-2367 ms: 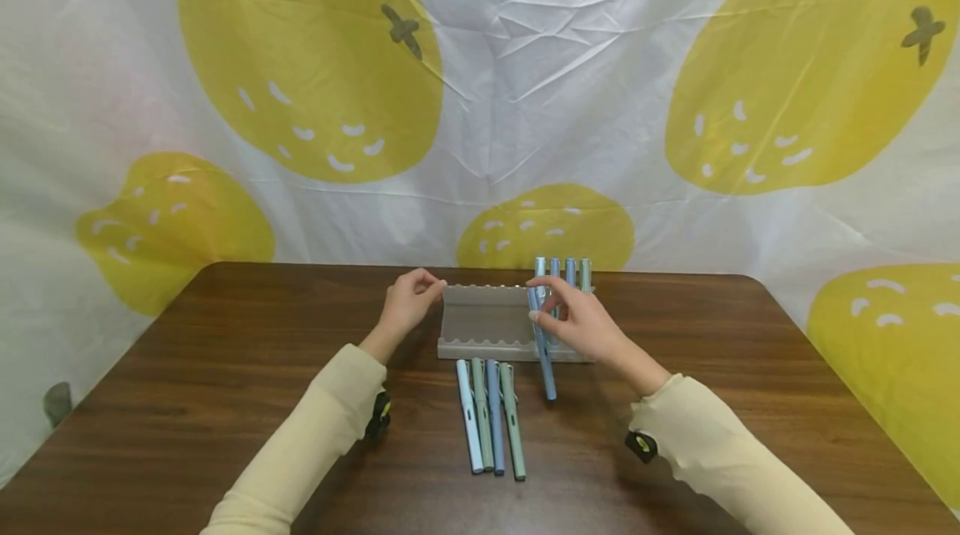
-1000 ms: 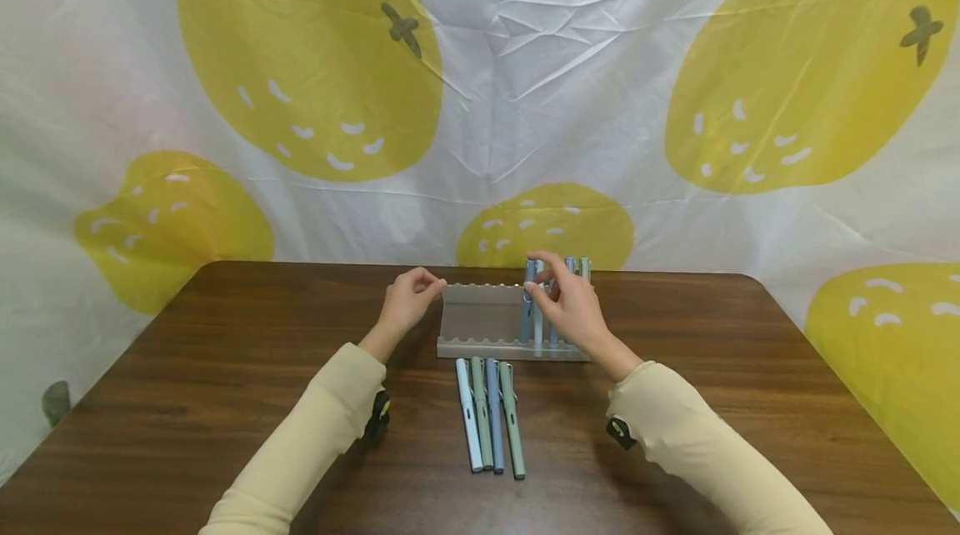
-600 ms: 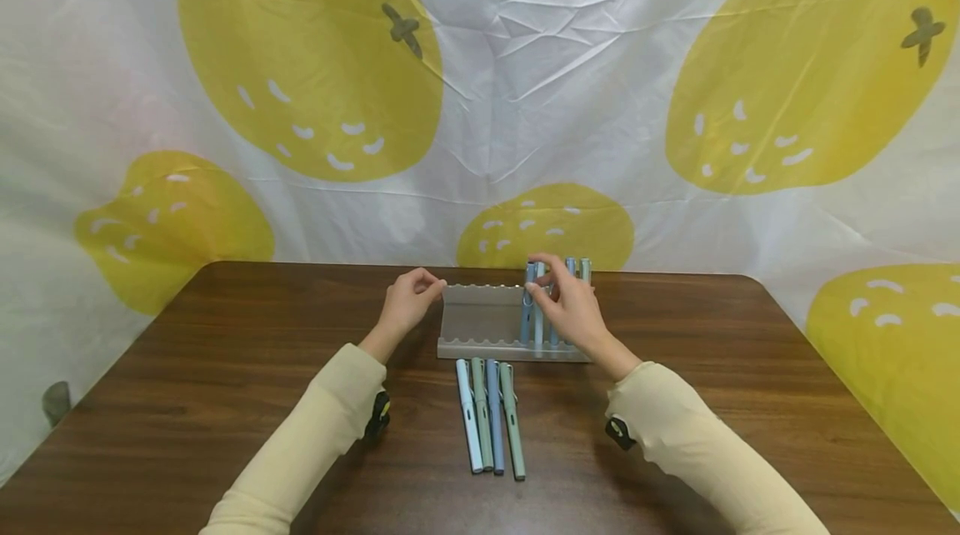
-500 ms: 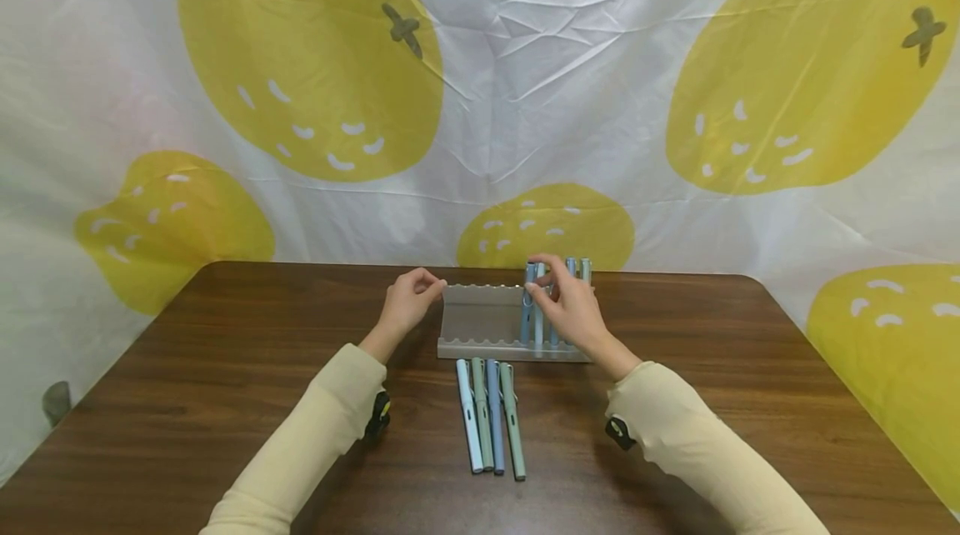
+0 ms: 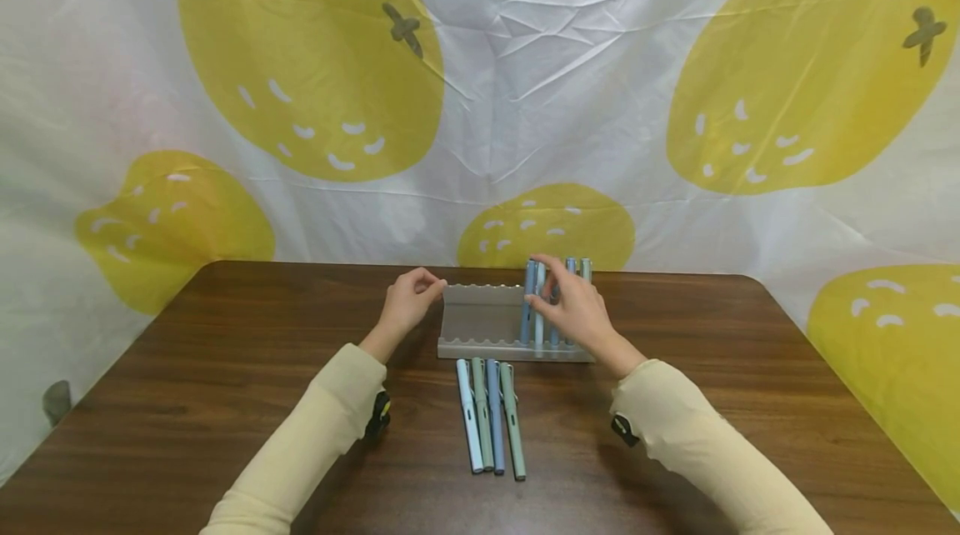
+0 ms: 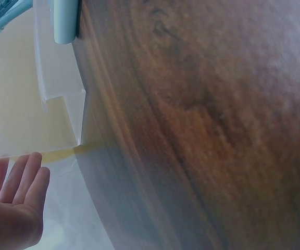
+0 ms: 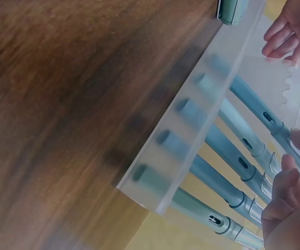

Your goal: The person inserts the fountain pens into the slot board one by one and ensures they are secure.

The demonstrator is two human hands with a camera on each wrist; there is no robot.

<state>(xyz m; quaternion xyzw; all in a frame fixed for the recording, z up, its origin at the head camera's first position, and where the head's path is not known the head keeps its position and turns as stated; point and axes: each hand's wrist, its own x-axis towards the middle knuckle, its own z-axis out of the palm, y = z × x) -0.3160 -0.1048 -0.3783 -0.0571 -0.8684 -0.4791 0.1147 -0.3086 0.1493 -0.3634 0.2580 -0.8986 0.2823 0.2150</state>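
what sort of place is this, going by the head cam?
Probably an indoor recording setup, not an ordinary office: a fruit-print cloth backdrop hangs behind a wood-grain table, and a black device, likely a camera, sits at each wrist.

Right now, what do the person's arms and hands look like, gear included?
Pale yellow long cloth left sleeve and matching right sleeve, both lightly creased. Near the cuffs: small black left wrist device and black right wrist device, each with a yellow-green patch. Left hand and right hand: ungloved. No cables visible.
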